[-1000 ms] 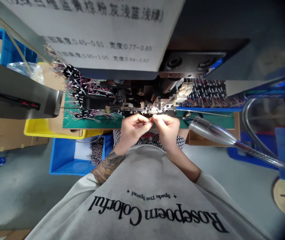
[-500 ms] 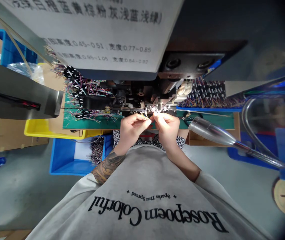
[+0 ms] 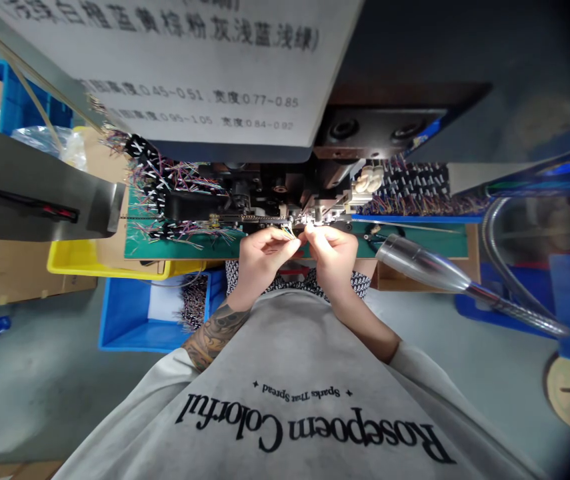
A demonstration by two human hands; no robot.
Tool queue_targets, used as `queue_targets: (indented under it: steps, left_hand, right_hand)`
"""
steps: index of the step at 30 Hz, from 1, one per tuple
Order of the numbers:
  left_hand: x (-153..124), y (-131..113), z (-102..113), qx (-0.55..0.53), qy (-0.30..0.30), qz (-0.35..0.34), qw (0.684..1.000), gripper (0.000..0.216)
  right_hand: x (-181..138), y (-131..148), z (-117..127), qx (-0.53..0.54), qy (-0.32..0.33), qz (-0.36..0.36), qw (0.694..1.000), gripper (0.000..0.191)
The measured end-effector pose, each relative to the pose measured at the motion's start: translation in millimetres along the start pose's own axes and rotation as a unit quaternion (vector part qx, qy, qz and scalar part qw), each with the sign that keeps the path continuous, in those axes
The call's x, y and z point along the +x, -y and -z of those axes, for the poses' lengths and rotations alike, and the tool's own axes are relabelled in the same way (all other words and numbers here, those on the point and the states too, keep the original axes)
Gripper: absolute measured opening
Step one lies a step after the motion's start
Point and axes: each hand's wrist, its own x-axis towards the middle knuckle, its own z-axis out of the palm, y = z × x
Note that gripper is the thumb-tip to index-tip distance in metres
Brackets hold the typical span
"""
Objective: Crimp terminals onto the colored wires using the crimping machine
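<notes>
Several thin coloured wires (image 3: 288, 231) poke up from the pinched fingers of my left hand (image 3: 268, 257), just in front of the machine. My right hand (image 3: 333, 257) is close beside it, thumb and forefinger pressed together at the brightly lit working point of the crimping machine (image 3: 309, 215). What those right fingertips hold is too small to make out, though a wire end seems likely to be hidden there. The two hands nearly meet at the fingertips above the front edge of the green mat (image 3: 189, 249).
Bundles of wires (image 3: 165, 177) lie left of the machine, and more wire bundles (image 3: 415, 183) sit in a blue tray at right. A metal gooseneck lamp (image 3: 422, 263) reaches in from the right. Below the mat's left side are a yellow bin (image 3: 109, 267) and a blue bin (image 3: 135, 333).
The view has shifted very slightly. Both hands keep almost the same pose at the machine, with the wires still in my left fingers.
</notes>
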Motion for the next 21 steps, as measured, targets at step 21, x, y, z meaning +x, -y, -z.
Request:
queue_targets:
  steps: [21]
  left_hand:
    - [1.1,-7.0,-2.5,0.014,0.01,0.016,1.0,0.016]
  right_hand:
    - [-0.8,4.9,2.9,-0.03,0.021,0.008,0.999,0.029]
